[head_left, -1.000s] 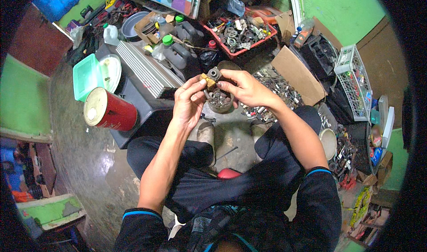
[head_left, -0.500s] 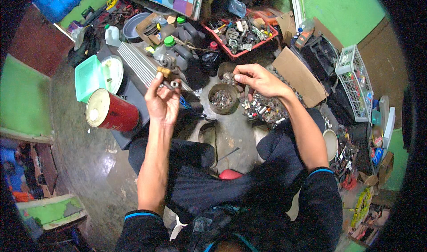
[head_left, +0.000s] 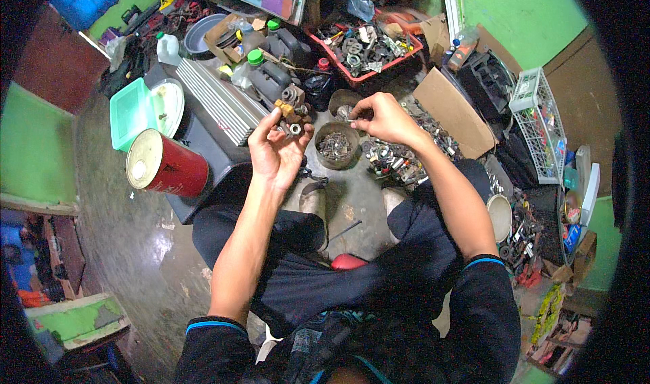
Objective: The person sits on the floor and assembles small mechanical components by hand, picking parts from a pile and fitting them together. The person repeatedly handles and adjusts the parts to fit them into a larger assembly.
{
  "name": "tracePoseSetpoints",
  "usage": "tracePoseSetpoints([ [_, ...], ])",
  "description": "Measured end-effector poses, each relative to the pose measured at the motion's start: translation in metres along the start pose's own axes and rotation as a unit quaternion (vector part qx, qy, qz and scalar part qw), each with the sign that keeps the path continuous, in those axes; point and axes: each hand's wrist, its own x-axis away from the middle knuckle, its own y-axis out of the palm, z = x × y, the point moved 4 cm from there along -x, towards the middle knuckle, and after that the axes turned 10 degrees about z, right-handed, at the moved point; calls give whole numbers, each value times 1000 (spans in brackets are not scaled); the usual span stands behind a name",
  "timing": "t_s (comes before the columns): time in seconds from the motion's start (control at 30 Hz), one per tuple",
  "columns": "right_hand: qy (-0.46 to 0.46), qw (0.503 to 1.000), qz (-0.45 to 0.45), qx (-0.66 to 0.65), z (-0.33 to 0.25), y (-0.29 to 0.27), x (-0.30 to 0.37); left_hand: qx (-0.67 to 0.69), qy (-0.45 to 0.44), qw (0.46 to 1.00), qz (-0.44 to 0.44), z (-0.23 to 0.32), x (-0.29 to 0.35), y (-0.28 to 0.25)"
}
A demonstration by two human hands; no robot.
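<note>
My left hand is closed around a greyish metal part with a brass-coloured fitting on it, palm turned up. A round, nut-like end faces me. Just right of it stands a round tin with many small screws or bits of metal inside. My right hand is above that tin's far right side, thumb and fingers pinched together. Whatever the pinch holds is too small to make out. Behind the tin, partly covered by the right fingers, is a second round container.
Loose hardware lies in a heap beside a cardboard flap. A red tray full of parts stands at the back. On the left are a red can, a ribbed metal panel and a green plastic tub.
My left hand has moved right with the metal part, closer to the tin. My right hand has shifted slightly left and stays pinched.
</note>
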Motion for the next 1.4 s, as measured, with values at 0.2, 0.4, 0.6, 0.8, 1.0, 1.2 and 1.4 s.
tracePoseSetpoints([
  [0.2,-7,996,-5,86,15,14,-1,12,7,1000,28,-2,-2,1],
  [0.4,-25,995,77,56,9,18,-4,8,-12,1000,-11,-6,-1,1],
  [0.6,1,973,156,-172,-37,6,9,42,-40,998,-37,-11,3,7],
  [0.8,-27,952,155,-261,-60,13,17,52,-57,996,-47,-23,2,2],
  [1.0,-24,947,194,-255,-51,10,19,-86,-41,994,-54,-32,1,7],
  [1.2,-86,963,210,-144,-65,2,24,-189,4,981,-40,-35,5,10],
  [1.4,-127,960,242,-67,-73,3,30,-231,14,970,-79,-33,8,17],
])
